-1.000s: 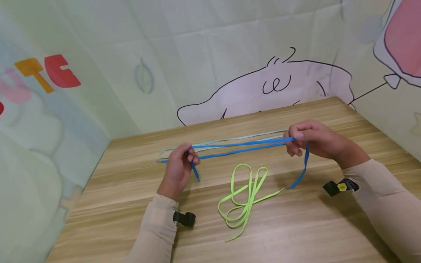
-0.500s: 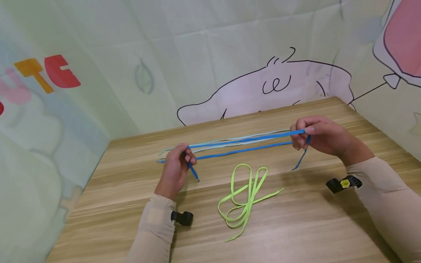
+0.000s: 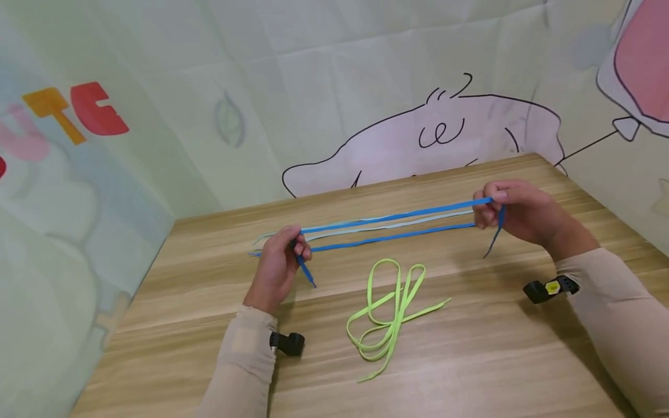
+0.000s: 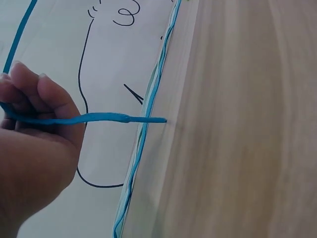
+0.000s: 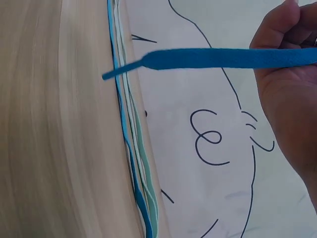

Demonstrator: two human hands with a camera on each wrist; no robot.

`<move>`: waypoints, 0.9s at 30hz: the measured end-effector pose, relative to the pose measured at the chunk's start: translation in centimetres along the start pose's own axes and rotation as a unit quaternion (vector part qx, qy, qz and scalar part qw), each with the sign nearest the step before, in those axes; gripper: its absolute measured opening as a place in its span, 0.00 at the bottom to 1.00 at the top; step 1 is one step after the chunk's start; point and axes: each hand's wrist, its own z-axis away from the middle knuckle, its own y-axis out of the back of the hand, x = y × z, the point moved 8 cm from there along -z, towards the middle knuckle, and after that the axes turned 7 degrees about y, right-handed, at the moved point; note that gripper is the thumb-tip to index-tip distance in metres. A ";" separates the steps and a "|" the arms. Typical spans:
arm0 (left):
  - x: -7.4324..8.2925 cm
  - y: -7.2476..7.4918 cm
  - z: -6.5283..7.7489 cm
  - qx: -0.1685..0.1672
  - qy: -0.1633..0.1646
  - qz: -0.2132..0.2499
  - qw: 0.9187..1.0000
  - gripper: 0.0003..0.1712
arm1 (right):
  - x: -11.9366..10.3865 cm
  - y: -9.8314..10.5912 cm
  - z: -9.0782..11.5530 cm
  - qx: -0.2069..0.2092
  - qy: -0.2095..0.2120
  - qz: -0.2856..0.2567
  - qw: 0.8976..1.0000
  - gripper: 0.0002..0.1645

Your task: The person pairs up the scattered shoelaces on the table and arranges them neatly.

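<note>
A blue shoelace point(image 3: 397, 216) stretches straight between both hands above the table. My left hand point(image 3: 279, 264) pinches it near one end, and the short tail point(image 4: 104, 117) with its tip hangs below the fingers. My right hand point(image 3: 522, 212) pinches the other end, where a flat tail point(image 5: 198, 58) dangles from the palm. Behind it on the table lie another blue shoelace point(image 3: 366, 241) and pale mint shoelaces point(image 3: 418, 221), stretched side by side. A yellow-green shoelace point(image 3: 392, 325) rests in loose loops in front, between the two forearms.
The wood-grain table point(image 3: 209, 325) meets a printed cloth backdrop point(image 3: 313, 116) along its far edge. Black wrist cameras are strapped on both sleeves, the left camera point(image 3: 292, 343) and the right camera point(image 3: 538, 290).
My right hand has moved right and away, drawing the held blue shoelace taut; its hanging tail has risen off the table. My left hand has shifted slightly left. The yellow-green shoelace stays put.
</note>
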 end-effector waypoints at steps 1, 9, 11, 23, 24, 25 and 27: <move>0.0 -0.1 0.0 -0.002 -0.001 0.000 1.000 0.16 | 0.0 0.2 0.1 0.007 -0.002 0.000 1.000 0.27; 0.4 1.0 0.0 0.014 -0.003 0.004 1.000 0.17 | 0.1 1.8 1.1 0.056 -0.019 -0.006 0.998 0.26; 0.4 1.4 0.0 0.020 -0.001 0.004 1.000 0.17 | 0.3 2.1 1.2 0.068 -0.023 0.002 0.997 0.26; 0.6 2.9 0.0 0.046 0.004 0.010 0.999 0.18 | 1.1 3.8 2.2 0.120 -0.073 0.063 0.988 0.25; 0.7 3.0 0.0 0.047 0.002 0.006 0.999 0.19 | 1.2 3.9 2.2 0.123 -0.078 0.066 0.987 0.25; 0.7 3.2 0.0 0.049 -0.001 0.002 0.999 0.19 | 1.2 4.0 2.3 0.125 -0.081 0.066 0.987 0.26; 0.9 3.7 0.0 0.055 -0.006 -0.007 0.998 0.21 | 1.3 4.2 2.4 0.128 -0.085 0.068 0.986 0.26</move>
